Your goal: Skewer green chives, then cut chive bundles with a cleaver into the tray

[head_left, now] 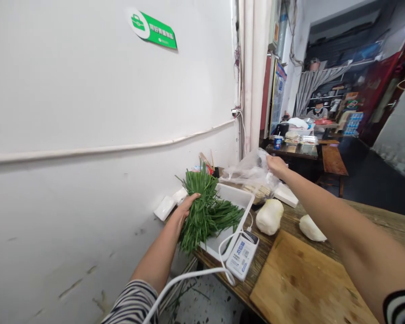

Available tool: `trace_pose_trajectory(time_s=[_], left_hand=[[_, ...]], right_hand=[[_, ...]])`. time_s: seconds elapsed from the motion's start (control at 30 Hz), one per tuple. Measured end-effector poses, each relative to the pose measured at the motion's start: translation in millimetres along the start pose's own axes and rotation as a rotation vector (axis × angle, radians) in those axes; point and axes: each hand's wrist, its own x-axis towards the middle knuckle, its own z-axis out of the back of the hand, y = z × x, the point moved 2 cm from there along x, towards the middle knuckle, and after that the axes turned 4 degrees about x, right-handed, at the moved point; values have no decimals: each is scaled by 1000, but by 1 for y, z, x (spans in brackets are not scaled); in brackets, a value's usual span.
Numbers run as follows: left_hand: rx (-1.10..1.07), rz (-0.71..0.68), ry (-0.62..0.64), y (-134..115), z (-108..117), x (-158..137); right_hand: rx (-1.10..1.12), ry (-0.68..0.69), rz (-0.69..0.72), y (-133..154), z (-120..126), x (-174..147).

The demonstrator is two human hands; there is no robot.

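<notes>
My left hand [188,204] is closed round a thick bunch of green chives [200,211], held over the left side of a white plastic tray [236,192]. More chives [227,215] lie inside that tray. Farther right, my right hand [276,165] pinches the edge of a clear plastic bag [248,168], which spreads out toward the wall. Below the bag sits a pale bundle [257,191] in plastic, whose kind I cannot make out.
Two pale cabbage heads [270,217] [312,227] rest near a wooden cutting board [303,281]. A white power bank [243,255] with a white cable [189,273] lies at the table's front edge. White wall stands at left. A person [319,109] sits far back.
</notes>
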Motion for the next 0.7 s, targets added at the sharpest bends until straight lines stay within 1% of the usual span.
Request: trace_pose_trajectory(time_s=[0.1, 0.2, 0.27, 0.37, 0.43, 0.47, 0.53, 0.6, 0.63, 0.7], left_hand=[[-40, -62, 8, -8, 6, -9], [9, -146, 75, -18, 1, -21], [132, -278, 150, -25, -10, -30], [394, -518, 228, -34, -33, -42], [537, -619, 255, -36, -49, -46], [585, -651, 268, -36, -55, -47], [631, -676, 289, -35, -63, -47], [633, -660, 286, -33, -63, -47], [624, -647, 268, -32, -61, -47], [583, -620, 216, -31, -52, -46]], right_hand=[[-110, 114, 83, 17, -23, -5], [-197, 212, 153, 49, -47, -7], [-243, 275, 217, 75, -60, -7], [-286, 356, 364, 118, -72, -16], [-335, 418, 515, 145, -78, -33], [-391, 459, 625, 156, -81, -46], [-555, 551, 892, 169, -84, -74], [-710, 599, 1113, 169, -81, -100], [-751, 590, 1180, 165, -76, -109], [-802, 526, 1255, 149, -61, -118]])
